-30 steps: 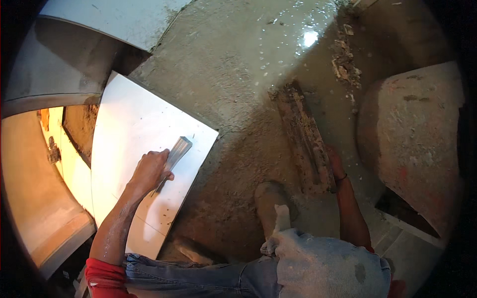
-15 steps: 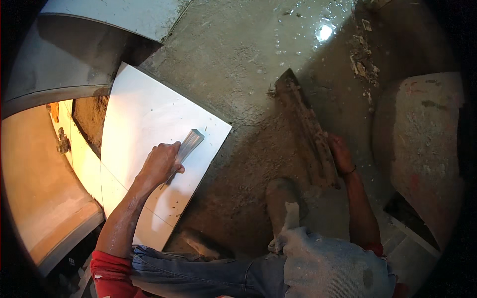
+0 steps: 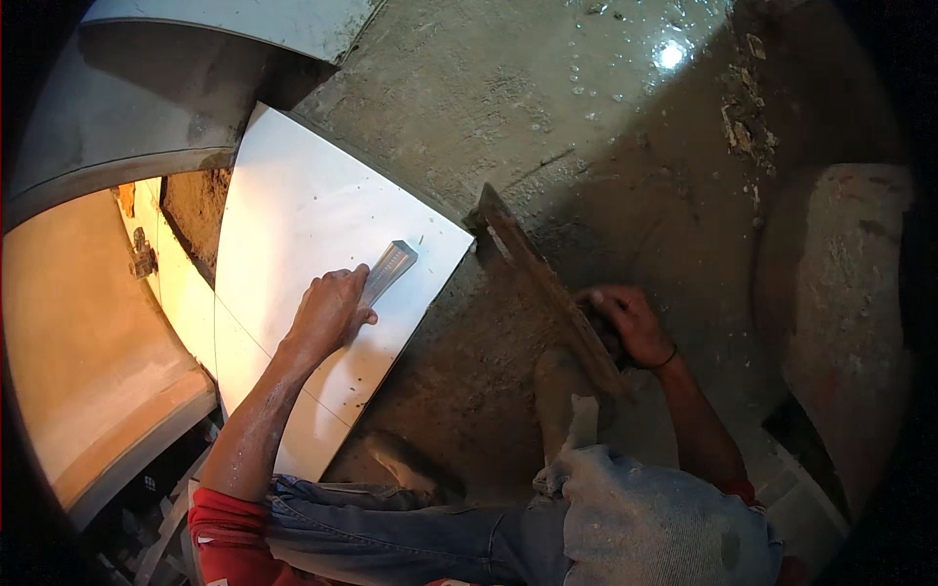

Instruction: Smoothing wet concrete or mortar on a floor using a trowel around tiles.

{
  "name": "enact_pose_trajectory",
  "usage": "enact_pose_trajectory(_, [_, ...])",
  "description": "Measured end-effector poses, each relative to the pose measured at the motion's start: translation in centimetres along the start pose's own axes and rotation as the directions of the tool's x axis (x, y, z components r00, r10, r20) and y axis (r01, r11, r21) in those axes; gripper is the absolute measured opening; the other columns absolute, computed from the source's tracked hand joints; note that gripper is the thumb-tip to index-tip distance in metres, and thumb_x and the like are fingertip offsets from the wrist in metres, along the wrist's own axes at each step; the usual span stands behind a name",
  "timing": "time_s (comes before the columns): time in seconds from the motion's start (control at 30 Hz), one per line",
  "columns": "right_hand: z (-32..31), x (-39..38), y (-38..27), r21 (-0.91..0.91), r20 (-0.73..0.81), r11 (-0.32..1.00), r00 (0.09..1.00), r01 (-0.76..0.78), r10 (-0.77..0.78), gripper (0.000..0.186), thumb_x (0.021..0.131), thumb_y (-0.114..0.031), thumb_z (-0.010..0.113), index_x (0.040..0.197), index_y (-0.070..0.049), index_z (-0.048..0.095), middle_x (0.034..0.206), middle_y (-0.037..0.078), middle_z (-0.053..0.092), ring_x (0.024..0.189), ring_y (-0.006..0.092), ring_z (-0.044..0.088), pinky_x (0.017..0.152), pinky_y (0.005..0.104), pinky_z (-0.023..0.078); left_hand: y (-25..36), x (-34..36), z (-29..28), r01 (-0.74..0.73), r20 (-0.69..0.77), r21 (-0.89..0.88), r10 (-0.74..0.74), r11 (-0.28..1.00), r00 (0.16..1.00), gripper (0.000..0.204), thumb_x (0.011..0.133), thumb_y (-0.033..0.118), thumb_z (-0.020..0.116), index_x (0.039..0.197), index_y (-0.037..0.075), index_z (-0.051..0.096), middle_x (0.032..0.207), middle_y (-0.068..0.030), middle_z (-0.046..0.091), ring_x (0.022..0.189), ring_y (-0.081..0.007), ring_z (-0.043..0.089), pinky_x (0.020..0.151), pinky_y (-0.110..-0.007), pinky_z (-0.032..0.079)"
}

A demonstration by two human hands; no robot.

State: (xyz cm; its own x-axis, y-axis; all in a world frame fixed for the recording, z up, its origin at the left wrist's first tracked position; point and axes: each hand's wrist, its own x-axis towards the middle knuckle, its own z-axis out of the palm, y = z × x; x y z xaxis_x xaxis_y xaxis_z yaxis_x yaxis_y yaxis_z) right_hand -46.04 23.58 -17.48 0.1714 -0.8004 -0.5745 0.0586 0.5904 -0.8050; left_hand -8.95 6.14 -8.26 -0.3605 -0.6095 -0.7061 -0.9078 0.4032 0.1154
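My left hand grips a narrow silver-grey tool over a large white board marked with thin lines and specks. My right hand is closed on the handle of a long, mud-caked float, tilted with its far end beside the board's right corner. Under the float lies a wet, grey-brown mortar surface, glossy toward the top.
At the left are a lit tan curved panel and a dark grey curved piece. A pale panel lies at top left, a stained curved piece at right. My muddy boots stand below the float.
My right hand has swung the float leftward, its far end now by the board's corner. The scene has shifted slightly up and right in view; my left hand keeps its place on the board.
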Motion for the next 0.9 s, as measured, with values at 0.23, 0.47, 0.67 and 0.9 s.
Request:
enact_pose_trajectory(0.23, [-1.8, 0.9, -0.3, 0.031, -0.032, 0.999, 0.999, 0.031, -0.030, 0.040, 0.104, -0.033, 0.051, 0.110, 0.001, 0.071, 0.095, 0.007, 0.071, 0.090, 0.0109, 0.061, 0.083, 0.0297, 0.049, 0.5, 0.0, -0.4, -0.018, -0.009, 0.026, 0.018, 0.999, 1.000, 0.044, 0.073, 0.017, 0.082, 0.103, -0.002, 0.056, 0.085, -0.0227, 0.065, 0.082, -0.0421, 0.066, 0.073, -0.049, 0.053])
enact_pose_trajectory(0.47, [0.2, 1.9, -0.2, -0.116, 0.064, 0.992, 0.997, 0.048, -0.041, 0.039, 0.104, -0.032, 0.051, 0.110, 0.003, 0.070, 0.090, 0.008, 0.071, 0.088, 0.0095, 0.059, 0.080, 0.0302, 0.048, 0.7, 0.2, -0.7, 0.000, 0.020, 0.003, 0.000, 1.000, 1.000, 0.044, 0.074, 0.020, 0.082, 0.099, -0.002, 0.054, 0.084, -0.0221, 0.064, 0.083, -0.0418, 0.064, 0.073, -0.049, 0.050])
enact_pose_trajectory(0.67, [-0.1, 2.5, -1.1, -0.037, -0.030, 0.987, 0.987, 0.158, -0.159, 0.039, 0.103, -0.031, 0.053, 0.102, 0.004, 0.070, 0.081, 0.012, 0.067, 0.078, 0.0089, 0.056, 0.072, 0.0324, 0.047, 0.8, 0.3, -0.7, 0.033, 0.029, -0.014, -0.033, 0.999, 0.999, 0.046, 0.074, 0.024, 0.083, 0.097, -0.002, 0.052, 0.083, -0.0220, 0.063, 0.084, -0.0419, 0.063, 0.074, -0.050, 0.048])
enact_pose_trajectory(0.9, [0.5, 4.0, -2.5, -0.183, 0.062, 0.969, 0.985, 0.168, -0.159, 0.039, 0.102, -0.031, 0.053, 0.093, 0.004, 0.067, 0.064, 0.011, 0.053, 0.066, 0.0096, 0.046, 0.061, 0.0327, 0.042, 0.7, 0.2, -0.5, 0.002, 0.008, -0.022, -0.002, 1.000, 1.000, 0.046, 0.074, 0.023, 0.082, 0.098, -0.002, 0.052, 0.082, -0.0222, 0.062, 0.083, -0.0430, 0.062, 0.074, -0.050, 0.048])
